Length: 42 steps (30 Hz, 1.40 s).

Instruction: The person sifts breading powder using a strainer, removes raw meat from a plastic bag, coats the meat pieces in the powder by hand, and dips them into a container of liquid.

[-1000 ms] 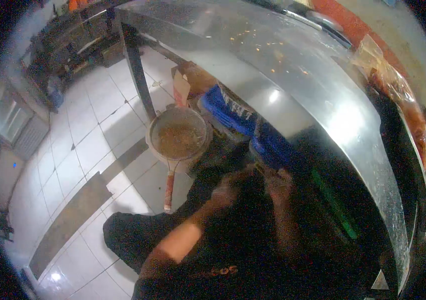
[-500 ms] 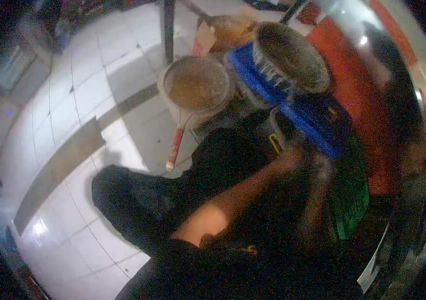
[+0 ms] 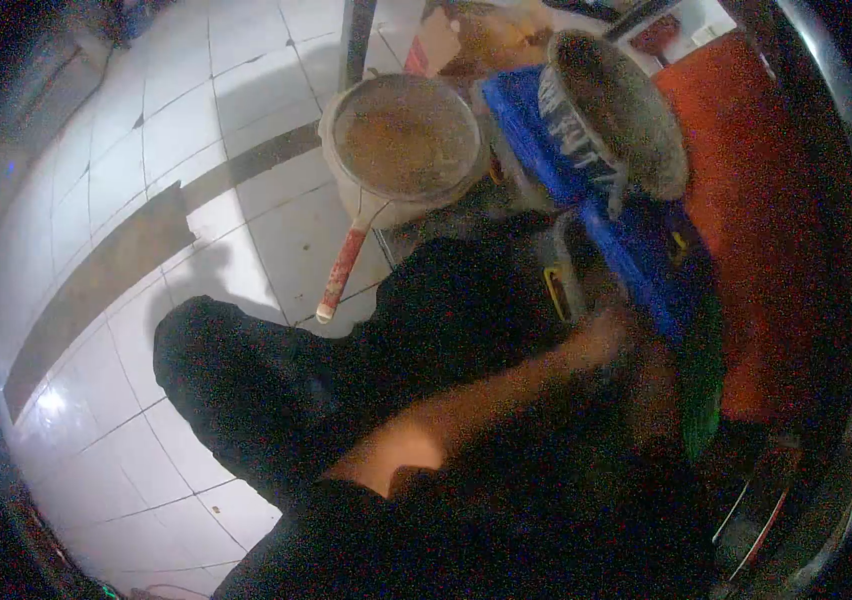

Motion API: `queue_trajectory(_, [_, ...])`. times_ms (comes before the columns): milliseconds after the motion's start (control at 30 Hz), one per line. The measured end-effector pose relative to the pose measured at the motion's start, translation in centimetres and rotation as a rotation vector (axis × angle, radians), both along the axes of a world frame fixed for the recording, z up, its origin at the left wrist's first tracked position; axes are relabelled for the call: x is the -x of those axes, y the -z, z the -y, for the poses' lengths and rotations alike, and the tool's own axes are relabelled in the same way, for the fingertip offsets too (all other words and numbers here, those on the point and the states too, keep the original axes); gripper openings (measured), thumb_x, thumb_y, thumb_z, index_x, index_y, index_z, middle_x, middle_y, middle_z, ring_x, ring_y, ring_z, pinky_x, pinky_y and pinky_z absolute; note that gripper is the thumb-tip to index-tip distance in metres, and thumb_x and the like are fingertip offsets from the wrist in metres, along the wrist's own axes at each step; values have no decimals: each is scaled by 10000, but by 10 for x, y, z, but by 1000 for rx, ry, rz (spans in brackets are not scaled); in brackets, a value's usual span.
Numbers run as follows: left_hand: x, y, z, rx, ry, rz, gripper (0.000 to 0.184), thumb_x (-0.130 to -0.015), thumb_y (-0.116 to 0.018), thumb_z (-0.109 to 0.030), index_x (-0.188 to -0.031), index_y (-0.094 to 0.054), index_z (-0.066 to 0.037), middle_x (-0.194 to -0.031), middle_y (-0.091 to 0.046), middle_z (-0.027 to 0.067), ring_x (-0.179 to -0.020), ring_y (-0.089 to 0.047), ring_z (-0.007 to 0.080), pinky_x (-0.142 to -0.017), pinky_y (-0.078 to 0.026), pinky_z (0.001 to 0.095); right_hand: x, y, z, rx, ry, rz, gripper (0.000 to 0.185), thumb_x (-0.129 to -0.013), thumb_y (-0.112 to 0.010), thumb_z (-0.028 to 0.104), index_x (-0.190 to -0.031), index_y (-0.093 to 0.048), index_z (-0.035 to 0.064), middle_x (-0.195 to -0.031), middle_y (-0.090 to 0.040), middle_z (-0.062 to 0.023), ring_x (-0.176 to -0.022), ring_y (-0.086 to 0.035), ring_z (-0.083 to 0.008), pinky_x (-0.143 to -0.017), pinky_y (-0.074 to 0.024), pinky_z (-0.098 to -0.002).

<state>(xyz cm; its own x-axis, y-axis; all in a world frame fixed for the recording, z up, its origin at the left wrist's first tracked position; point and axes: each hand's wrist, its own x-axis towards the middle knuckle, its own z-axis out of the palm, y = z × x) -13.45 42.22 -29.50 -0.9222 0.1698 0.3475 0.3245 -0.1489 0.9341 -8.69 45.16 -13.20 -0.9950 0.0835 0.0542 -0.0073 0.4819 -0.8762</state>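
Note:
My left hand (image 3: 611, 335) reaches across my dark-clothed legs to the near side of a blue lid-like thing (image 3: 636, 260), close to a yellow clip or handle (image 3: 554, 290). My right hand (image 3: 654, 375) is just beside it, dim and blurred, near a green thing (image 3: 703, 385) whose kind I cannot make out. Shadow and blur hide the fingers of both hands and anything in them. Farther off, a splattered round basin (image 3: 616, 110) sits tilted on another blue surface (image 3: 531, 125).
A sieve (image 3: 406, 135) with a worn red handle (image 3: 343, 268) rests on a pale round container to the left. An orange-red panel (image 3: 746, 220) stands at the right. White floor tiles (image 3: 126, 350) and a dark metal leg (image 3: 357, 45) lie beyond my knee.
The whole view has shifted slightly. Both hands stay close together by the blue thing, my right hand and forearm appearing higher and less stretched out. The sieve and basin look unmoved on their supports.

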Motion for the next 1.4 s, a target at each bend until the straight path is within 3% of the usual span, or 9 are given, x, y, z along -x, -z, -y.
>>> queue_trajectory(600, [-2,-7,13,-59,50,46,332,-896,-429,-286,-1095,-573,-62,-1005,-614,144,-911,-591,299,-807,-483,449,0,1,7,-10,-30,34,365,-887,-507,235,-1154,-512,-14,-990,-554,-120,-757,-559,-246,-676,-510,-341])
queue_trajectory(933, [-3,-61,80,-60,174,1,367,-914,-401,-325,-1120,-554,-62,-1039,-607,147,-940,-583,300,-820,-477,448,-29,6,15,27,-13,-1,369,-897,-500,246,-1168,-508,-5,-1026,-548,-117,-800,-557,-245,-707,-507,-350])
queue_trajectory(1167, [17,-85,90,230,191,47,393,-926,-382,-353,-1137,-541,-62,-1063,-601,149,-961,-578,301,-830,-472,447,-86,-35,-21,-86,29,-27,372,-905,-496,254,-1178,-505,2,-1051,-544,-116,-829,-556,-244,-728,-505,-355])
queue_trajectory(1400, [14,-67,157,495,407,175,418,-939,-363,-381,-1155,-527,-62,-1087,-595,152,-981,-572,302,-840,-468,446,-114,-101,-33,-184,43,-55,375,-912,-491,262,-1188,-502,8,-1076,-540,-114,-859,-556,-243,-750,-503,-361])
